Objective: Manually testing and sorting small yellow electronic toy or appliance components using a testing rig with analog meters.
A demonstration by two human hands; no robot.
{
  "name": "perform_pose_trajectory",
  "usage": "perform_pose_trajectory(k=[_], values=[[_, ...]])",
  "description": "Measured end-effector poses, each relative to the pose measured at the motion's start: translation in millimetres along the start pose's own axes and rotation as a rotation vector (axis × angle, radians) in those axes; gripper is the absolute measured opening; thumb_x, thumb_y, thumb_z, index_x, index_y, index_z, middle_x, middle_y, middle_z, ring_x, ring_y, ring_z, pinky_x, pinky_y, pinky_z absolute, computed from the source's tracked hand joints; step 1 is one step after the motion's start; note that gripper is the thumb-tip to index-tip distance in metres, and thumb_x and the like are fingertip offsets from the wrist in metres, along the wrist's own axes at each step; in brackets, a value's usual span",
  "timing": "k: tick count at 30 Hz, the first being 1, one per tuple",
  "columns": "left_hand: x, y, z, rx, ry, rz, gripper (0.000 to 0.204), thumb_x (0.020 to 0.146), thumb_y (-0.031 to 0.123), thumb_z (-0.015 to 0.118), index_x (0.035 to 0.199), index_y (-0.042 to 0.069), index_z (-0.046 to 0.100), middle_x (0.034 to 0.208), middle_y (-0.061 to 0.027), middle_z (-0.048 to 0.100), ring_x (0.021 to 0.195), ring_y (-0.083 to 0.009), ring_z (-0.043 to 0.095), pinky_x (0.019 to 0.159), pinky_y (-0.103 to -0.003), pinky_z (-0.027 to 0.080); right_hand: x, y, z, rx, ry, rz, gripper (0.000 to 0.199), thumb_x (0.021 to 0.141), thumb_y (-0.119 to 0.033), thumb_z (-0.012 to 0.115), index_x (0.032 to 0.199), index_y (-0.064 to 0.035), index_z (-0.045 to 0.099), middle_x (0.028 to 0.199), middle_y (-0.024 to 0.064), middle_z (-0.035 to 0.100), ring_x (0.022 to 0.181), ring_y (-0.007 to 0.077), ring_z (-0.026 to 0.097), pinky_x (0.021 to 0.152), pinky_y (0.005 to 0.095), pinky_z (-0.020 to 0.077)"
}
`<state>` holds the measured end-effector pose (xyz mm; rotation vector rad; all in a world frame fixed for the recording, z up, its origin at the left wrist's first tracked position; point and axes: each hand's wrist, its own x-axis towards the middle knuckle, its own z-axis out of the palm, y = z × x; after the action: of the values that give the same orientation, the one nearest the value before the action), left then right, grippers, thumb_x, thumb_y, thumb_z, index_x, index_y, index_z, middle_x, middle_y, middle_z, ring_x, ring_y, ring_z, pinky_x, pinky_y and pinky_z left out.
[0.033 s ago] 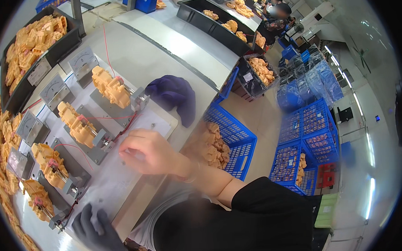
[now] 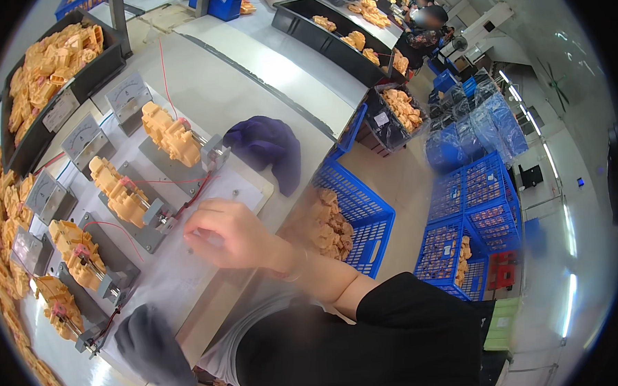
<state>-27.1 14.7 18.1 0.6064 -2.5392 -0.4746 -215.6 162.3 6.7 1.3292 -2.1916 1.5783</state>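
My left hand (image 2: 152, 348), in a grey glove, is near the board's front left edge, beside the nearest test fixture (image 2: 89, 340). Motion smears its fingers. My bare right hand (image 2: 232, 239) hovers over the right part of the white board (image 2: 178, 271), its fingers curled in and nothing visible in them. Four-in-a-row is not counted; several peach plastic housings with reddish parts, such as a near one (image 2: 57, 307), a middle one (image 2: 119, 191) and a far one (image 2: 170, 133), sit in metal fixtures with red wires. Behind them stand analog meters (image 2: 86, 142).
A black tray (image 2: 67, 107) heaped with housings stands at the back left, with a loose pile (image 2: 2, 261) along the left side. A purple cloth (image 2: 266, 150) lies beyond the board. Blue crates (image 2: 369, 221) stand on the right. Another person (image 2: 426, 32) is far off.
My left hand has shifted slightly rightward and its fingers have drawn in, blurred by motion. My right hand and the housings have hardly moved.
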Motion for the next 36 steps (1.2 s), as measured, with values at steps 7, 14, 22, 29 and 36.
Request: perform_pose_trajectory(k=[7,14,22,29,36], values=[[-0.9,-2.6,17.2,-0.035,0.026,-0.006,0.005,0.080,0.006,0.060,0.082,0.002,0.059,0.076,-0.0126,0.054,0.074,-0.0333,0.052,0.070,-0.044,0.042,-1.6,1.9,0.0,0.025,-0.026,0.009,0.006,0.077,-0.003,0.068,0.079,-0.0021,0.063,0.072,0.0080,0.060,0.063,0.0219,0.059,0.054,0.0295,0.0471],[2.1,-1.0,18.6,0.011,0.086,0.160,0.006,0.080,0.001,0.063,0.079,0.001,0.057,0.073,-0.0128,0.051,0.069,-0.0318,0.050,0.065,-0.042,0.041,-2.1,3.2,-0.8,0.001,0.006,-0.018,0.006,0.077,-0.003,0.068,0.079,-0.0025,0.063,0.071,0.0074,0.059,0.062,0.0216,0.058,0.054,0.0305,0.0464],[-2.8,-2.9,20.3,0.017,0.059,0.104,0.006,0.078,0.005,0.059,0.083,0.003,0.060,0.073,-0.0113,0.052,0.070,-0.0317,0.051,0.067,-0.042,0.041,-1.1,1.5,-2.3,-0.002,0.004,-0.023,0.006,0.077,-0.002,0.068,0.079,-0.0024,0.063,0.071,0.0075,0.059,0.062,0.0214,0.059,0.053,0.0300,0.0466],[-1.7,0.1,17.5,0.004,0.064,0.100,0.005,0.084,0.004,0.062,0.081,0.000,0.058,0.074,-0.0133,0.051,0.070,-0.0325,0.050,0.065,-0.042,0.040,-2.0,2.2,-0.9,0.002,0.012,-0.019,0.006,0.077,-0.003,0.068,0.079,-0.0024,0.063,0.071,0.0076,0.059,0.062,0.0216,0.059,0.053,0.0299,0.0470],[-0.2,4.3,17.1,0.020,0.037,0.039,0.011,0.087,0.011,0.055,0.084,0.001,0.056,0.079,-0.0139,0.053,0.075,-0.0332,0.051,0.068,-0.043,0.041,-2.4,2.7,-1.6,0.010,0.009,-0.020,0.006,0.077,-0.003,0.068,0.079,-0.0026,0.063,0.071,0.0074,0.059,0.062,0.0215,0.059,0.054,0.0299,0.0472]])
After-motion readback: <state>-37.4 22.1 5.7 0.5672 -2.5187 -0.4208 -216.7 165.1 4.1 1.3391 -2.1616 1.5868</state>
